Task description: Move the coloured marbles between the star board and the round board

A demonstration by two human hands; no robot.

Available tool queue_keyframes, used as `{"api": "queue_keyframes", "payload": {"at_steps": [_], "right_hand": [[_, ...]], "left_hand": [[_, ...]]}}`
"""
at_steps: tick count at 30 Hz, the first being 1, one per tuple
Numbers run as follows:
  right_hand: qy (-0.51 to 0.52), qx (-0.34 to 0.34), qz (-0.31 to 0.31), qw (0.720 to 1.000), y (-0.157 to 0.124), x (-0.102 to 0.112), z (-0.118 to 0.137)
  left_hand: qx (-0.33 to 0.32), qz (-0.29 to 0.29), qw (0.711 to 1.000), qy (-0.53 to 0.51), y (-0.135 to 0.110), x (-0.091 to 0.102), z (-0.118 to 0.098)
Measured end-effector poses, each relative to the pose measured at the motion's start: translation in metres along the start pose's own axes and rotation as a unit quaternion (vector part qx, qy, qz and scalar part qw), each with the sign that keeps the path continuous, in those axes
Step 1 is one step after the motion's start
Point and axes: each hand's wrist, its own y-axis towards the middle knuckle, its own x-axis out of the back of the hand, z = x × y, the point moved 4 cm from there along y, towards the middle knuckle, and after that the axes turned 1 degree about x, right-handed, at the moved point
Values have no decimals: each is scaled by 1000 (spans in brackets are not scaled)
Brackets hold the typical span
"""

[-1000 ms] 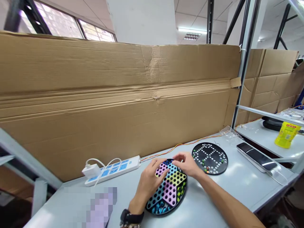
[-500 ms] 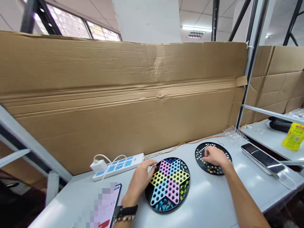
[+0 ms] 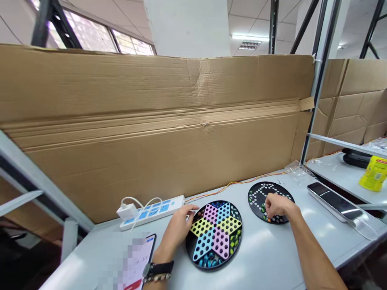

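A round black Chinese checkers board (image 3: 220,266) with a pink, yellow and blue star lies on the table. Coloured marbles fill several of its rim compartments. My left hand (image 3: 177,227) rests at its upper left edge, thumb and forefinger apart beside the compartment there. To the right lies a second black disc (image 3: 255,206) with rings of pale holes, some green and orange marbles (image 3: 269,220) on it. Over this disc is my right hand (image 3: 278,204), closed with fingertips pinched down near the marbles. Whatever those fingers hold is hidden.
A white power strip (image 3: 173,204) with a plugged-in charger stands behind my left hand. A phone (image 3: 137,264) lies left of my wrist; another phone (image 3: 334,200) on a white block sits at right. Cardboard (image 3: 163,161) walls the back, with thin wires (image 3: 229,184) along its foot.
My right hand has shifted slightly right and lower over the second disc, uncovering more holes on its left. My left hand stays at the board's edge, nearly unmoved.
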Motion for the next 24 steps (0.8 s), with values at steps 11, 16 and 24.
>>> {"api": "queue_keyframes", "payload": {"at_steps": [11,16,24], "right_hand": [[348,246,-143,893,0,-12,67],[468,278,-33,838,6,-73,120],[535,262,-37,802,15,-78,112]], "left_hand": [[-166,-52,985,-7,-19,-12,-61],[-265,16,964,-17,-36,-39,-95],[-164,-34,986,15,-20,-30,-65]]}}
